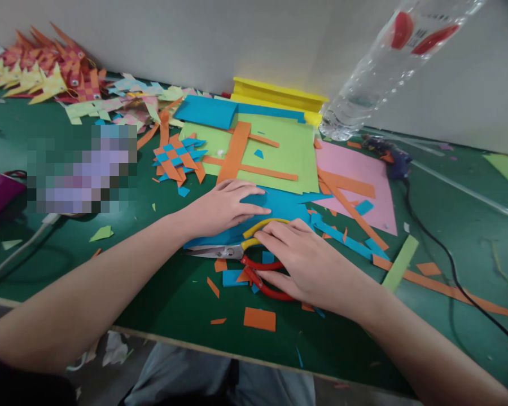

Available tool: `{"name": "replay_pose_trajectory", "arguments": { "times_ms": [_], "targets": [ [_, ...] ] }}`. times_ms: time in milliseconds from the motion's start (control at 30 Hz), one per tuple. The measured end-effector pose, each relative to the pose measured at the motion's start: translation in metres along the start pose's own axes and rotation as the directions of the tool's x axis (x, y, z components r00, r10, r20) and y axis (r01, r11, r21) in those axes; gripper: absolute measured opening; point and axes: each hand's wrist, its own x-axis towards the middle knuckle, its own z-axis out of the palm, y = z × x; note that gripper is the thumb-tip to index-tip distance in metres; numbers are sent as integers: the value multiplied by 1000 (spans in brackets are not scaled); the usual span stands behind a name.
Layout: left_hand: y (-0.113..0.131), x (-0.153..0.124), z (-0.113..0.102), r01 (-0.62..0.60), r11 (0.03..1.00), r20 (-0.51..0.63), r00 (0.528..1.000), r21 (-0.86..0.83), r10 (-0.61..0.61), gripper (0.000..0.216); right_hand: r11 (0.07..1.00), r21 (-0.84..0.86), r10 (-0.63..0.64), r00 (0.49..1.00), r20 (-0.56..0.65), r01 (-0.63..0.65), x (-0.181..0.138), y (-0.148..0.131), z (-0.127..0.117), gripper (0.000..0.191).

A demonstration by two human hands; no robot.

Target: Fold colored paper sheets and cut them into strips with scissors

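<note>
My left hand (231, 207) lies with fingers outstretched on a blue sheet of paper (285, 200). My right hand (302, 256) is closed around the red and yellow handles of a pair of scissors (224, 252). The blades point left, low over the near edge of the blue sheet, and look almost closed. Blue and orange paper scraps (259, 319) are scattered below the scissors. Beyond my left hand is a woven blue and orange paper piece (178, 159). Orange strips (237, 148) lie on a light green sheet (288, 149) behind the blue paper.
A tilted clear plastic bottle (381, 73) stands at the back right. A glue gun (389, 158) trails a black cord rightward. Pink paper (351, 169) lies to the right. Woven paper fish (46, 73) are piled back left. A blurred-out object (82, 175) with a cable is left.
</note>
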Motion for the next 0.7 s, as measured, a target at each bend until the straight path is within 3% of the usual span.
{"name": "replay_pose_trajectory", "arguments": {
  "times_ms": [333,700],
  "targets": [
    [1,0,-1,12,1000,4,1000,-14,-12,36,1000,6,-26,1000,16,26,-1,-3,1,35],
    [1,-1,-3,42,993,-56,997,-111,-49,43,976,218,0,1000,-4,1,-14,15,-10,27]
  ]
}}
